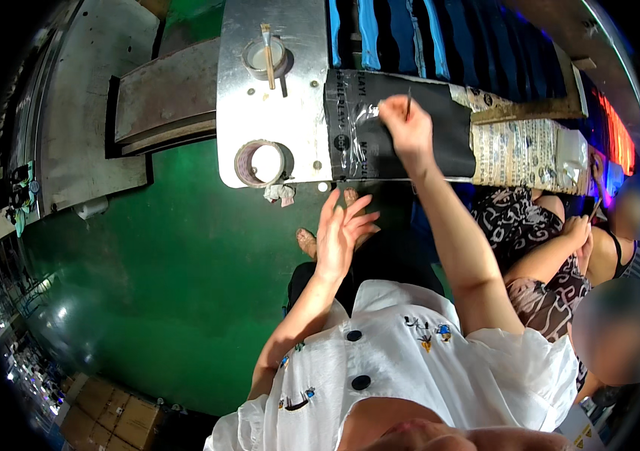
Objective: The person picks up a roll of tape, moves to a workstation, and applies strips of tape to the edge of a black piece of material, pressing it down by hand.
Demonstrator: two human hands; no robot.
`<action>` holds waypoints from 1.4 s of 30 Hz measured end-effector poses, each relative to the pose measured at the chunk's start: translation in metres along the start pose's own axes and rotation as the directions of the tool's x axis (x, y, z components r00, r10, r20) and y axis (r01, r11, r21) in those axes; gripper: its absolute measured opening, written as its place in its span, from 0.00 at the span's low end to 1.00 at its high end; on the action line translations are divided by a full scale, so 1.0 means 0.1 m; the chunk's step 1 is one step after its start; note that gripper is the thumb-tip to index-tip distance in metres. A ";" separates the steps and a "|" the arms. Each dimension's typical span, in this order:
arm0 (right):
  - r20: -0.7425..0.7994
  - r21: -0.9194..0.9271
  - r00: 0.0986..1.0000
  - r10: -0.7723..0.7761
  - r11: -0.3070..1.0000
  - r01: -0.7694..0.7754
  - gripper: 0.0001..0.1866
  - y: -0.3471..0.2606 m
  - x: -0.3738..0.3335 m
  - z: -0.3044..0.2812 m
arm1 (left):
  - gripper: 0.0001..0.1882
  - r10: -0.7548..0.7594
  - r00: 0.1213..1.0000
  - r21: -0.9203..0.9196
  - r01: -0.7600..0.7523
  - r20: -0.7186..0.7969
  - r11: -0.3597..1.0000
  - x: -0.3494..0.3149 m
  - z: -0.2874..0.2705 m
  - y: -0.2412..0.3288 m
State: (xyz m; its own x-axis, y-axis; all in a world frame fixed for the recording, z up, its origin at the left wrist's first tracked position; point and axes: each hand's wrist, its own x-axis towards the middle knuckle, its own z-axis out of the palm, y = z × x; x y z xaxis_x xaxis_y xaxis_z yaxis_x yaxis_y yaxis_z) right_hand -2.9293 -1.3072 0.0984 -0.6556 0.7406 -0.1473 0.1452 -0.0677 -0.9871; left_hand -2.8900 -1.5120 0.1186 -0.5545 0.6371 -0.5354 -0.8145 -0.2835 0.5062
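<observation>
My right hand (410,134) is above a black sheet (440,124) that lies on the metal tabletop. Pinched in its fingers is a thin dark stick-like tool (409,104); its lower end is hidden by the hand. A glossy strip of clear film (351,124) with printing covers the sheet's left part, close to my fingertips. My left hand (341,237) hangs in the air in front of the table edge, fingers spread, holding nothing. To its upper left, a tape roll (242,167) stands on the tabletop with something white inside its ring.
A flat brush (268,60) rests across a round dish (251,54) at the far left of the metal table (301,105). Blue and black strips (402,37) run along the far side. Patterned sheets (515,150) lie to the right, where other people sit close by.
</observation>
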 end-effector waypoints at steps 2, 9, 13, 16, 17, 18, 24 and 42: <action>-0.021 -0.282 0.997 -0.074 0.957 0.065 0.07 0.07 0.65 -0.15 | 0.22 0.012 0.999 0.028 -0.011 -0.049 1.000 -0.04 -0.08 -0.04; 0.161 -0.750 0.986 -0.041 0.644 0.149 0.14 0.70 2.15 -0.14 | 0.14 -0.006 0.989 -0.036 0.000 -0.145 0.999 -0.02 -0.34 -0.37; 0.299 -0.810 0.954 0.034 0.538 0.234 0.14 0.93 2.26 -0.05 | 0.14 -0.026 0.984 -0.063 0.015 -0.175 0.998 0.01 -0.36 -0.46; 0.319 -0.819 0.948 0.019 0.509 0.265 0.15 0.91 2.23 -0.05 | 0.13 -0.027 0.983 -0.070 0.015 -0.183 0.997 0.07 -0.37 -0.49; 0.306 -0.788 0.952 -0.021 0.556 0.265 0.15 0.89 2.22 -0.04 | 0.13 -0.033 0.982 -0.073 0.020 -0.185 0.997 0.08 -0.37 -0.49; 0.303 -0.821 0.953 -0.027 0.500 0.275 0.17 0.85 2.22 -0.05 | 0.13 -0.039 0.985 -0.085 0.025 -0.168 0.996 0.10 -0.37 -0.49; 0.225 -0.920 0.974 -0.039 0.320 0.225 0.14 0.79 2.10 0.06 | 0.13 -0.085 0.982 -0.025 0.082 -0.168 0.996 0.15 -0.37 -0.51; 0.502 -0.782 0.853 0.144 0.496 0.377 0.15 0.12 0.49 1.11 | 0.21 0.668 0.632 0.888 -0.071 0.393 -0.455 0.12 -0.74 0.94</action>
State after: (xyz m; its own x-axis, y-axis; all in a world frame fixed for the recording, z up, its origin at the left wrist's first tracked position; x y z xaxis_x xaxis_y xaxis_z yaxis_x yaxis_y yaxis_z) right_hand -3.0420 -1.3461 0.0726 -0.9103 0.2857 -0.2994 0.4042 0.7690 -0.4953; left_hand -2.9858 -1.5837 0.1098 -0.8275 0.4950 0.2650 0.5614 0.7201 0.4077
